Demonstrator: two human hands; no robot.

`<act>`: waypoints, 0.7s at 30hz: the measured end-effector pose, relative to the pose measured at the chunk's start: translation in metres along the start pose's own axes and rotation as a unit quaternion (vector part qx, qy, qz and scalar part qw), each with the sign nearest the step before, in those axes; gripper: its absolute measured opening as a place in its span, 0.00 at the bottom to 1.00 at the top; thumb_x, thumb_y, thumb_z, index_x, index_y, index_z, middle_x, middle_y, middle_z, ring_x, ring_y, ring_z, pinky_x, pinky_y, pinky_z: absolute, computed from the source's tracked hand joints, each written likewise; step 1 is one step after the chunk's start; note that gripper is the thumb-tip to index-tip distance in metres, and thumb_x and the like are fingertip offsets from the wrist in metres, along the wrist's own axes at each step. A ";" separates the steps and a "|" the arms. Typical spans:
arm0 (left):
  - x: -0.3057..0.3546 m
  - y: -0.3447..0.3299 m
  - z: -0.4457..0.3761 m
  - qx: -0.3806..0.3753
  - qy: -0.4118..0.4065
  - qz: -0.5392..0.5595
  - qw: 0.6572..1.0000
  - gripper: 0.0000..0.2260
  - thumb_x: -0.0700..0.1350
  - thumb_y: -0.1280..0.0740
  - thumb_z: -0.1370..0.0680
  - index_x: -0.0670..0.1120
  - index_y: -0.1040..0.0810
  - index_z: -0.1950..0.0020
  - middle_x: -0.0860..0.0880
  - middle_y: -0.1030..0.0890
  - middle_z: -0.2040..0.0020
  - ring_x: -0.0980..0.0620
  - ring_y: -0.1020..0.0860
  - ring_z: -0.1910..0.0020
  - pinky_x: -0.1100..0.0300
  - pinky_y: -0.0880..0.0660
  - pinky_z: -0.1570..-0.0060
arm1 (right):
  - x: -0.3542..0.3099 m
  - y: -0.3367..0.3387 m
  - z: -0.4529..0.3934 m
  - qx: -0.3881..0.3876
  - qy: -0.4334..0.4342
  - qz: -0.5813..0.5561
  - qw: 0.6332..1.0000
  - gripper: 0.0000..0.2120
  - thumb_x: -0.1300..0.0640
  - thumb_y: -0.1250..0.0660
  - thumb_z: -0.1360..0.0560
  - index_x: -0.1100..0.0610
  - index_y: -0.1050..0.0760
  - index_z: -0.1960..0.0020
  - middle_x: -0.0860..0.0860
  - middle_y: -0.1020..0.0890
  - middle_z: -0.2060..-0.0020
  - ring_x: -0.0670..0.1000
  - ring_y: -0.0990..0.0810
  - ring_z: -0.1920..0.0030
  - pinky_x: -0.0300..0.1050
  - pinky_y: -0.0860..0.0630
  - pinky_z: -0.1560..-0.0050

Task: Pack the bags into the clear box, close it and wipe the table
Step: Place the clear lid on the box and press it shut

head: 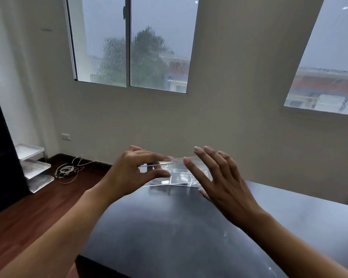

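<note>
Broadly, a dark glossy table (189,233) filling the near and right of the view, wood floor to its left, pale wall with two rain-streaked windows (132,43) beyond. On the floor at far left, a white tiered tray rack (33,167) and, just right of it, a loose coil of white cable (67,170). At the table's far edge, the clear box (179,174), with a clear lid (163,162) lying along its top; contents too glassy to make out. Left hand (133,173) at the box's left end, thumb below and fingers above, pinching the lid's near-left edge. Right hand (219,179) at the box's right end, fingers straight and spread, released, fingertips at the lid's right part; actual contact hard to tell.
</note>
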State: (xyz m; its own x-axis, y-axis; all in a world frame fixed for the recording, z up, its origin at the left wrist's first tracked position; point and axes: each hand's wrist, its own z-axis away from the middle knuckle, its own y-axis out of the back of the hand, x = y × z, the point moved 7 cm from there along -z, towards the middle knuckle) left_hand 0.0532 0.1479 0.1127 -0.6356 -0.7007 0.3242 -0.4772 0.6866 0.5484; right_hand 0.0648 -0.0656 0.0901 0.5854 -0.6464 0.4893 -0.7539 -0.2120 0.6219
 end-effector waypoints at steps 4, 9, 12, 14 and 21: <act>-0.001 -0.002 -0.018 0.029 0.069 0.096 0.993 0.18 0.51 0.18 0.35 0.55 0.13 0.46 0.53 0.15 0.64 0.52 0.18 0.62 0.65 0.25 0.52 | 0.008 -0.003 -0.013 0.043 0.002 0.007 0.999 0.44 0.61 0.24 0.30 0.58 0.40 0.18 0.60 0.28 0.27 0.62 0.30 0.27 0.61 0.39 0.24; -0.047 -0.007 -0.024 0.171 0.175 0.127 0.961 0.25 0.54 0.19 0.32 0.54 0.20 0.37 0.53 0.17 0.53 0.57 0.19 0.57 0.64 0.24 0.51 | 0.050 -0.037 -0.034 -0.052 -0.102 -0.137 0.984 0.58 0.47 0.20 0.43 0.54 0.42 0.18 0.54 0.31 0.30 0.58 0.33 0.30 0.51 0.42 0.25; -0.083 -0.033 -0.016 0.207 0.269 0.178 0.924 0.23 0.59 0.23 0.29 0.55 0.25 0.38 0.53 0.18 0.50 0.55 0.19 0.56 0.51 0.19 0.52 | 0.074 -0.079 -0.040 -0.147 -0.160 -0.218 0.951 0.57 0.45 0.23 0.43 0.48 0.44 0.19 0.50 0.33 0.31 0.56 0.35 0.32 0.53 0.37 0.30; -0.094 -0.051 -0.009 0.198 0.298 0.160 0.920 0.19 0.56 0.25 0.25 0.53 0.25 0.38 0.55 0.18 0.48 0.57 0.19 0.52 0.48 0.20 0.47 | 0.082 -0.104 -0.043 -0.193 -0.180 -0.302 0.916 0.56 0.44 0.22 0.43 0.48 0.43 0.19 0.49 0.32 0.32 0.55 0.33 0.33 0.55 0.33 0.29; -0.120 -0.075 0.011 0.120 0.350 0.045 0.928 0.14 0.54 0.32 0.22 0.51 0.20 0.39 0.55 0.14 0.48 0.57 0.16 0.49 0.54 0.20 0.44 | 0.092 -0.160 -0.039 -0.294 -0.178 -0.421 0.840 0.47 0.51 0.17 0.37 0.48 0.34 0.23 0.41 0.27 0.34 0.43 0.28 0.32 0.39 0.33 0.31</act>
State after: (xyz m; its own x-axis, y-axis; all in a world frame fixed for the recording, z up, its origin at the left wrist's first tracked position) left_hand 0.1584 0.1822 0.0243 -0.1700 -0.5346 0.8278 -0.6155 0.7136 0.3345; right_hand 0.2505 -0.0623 0.0594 0.6327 -0.6486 -0.4231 0.2208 -0.3727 0.9013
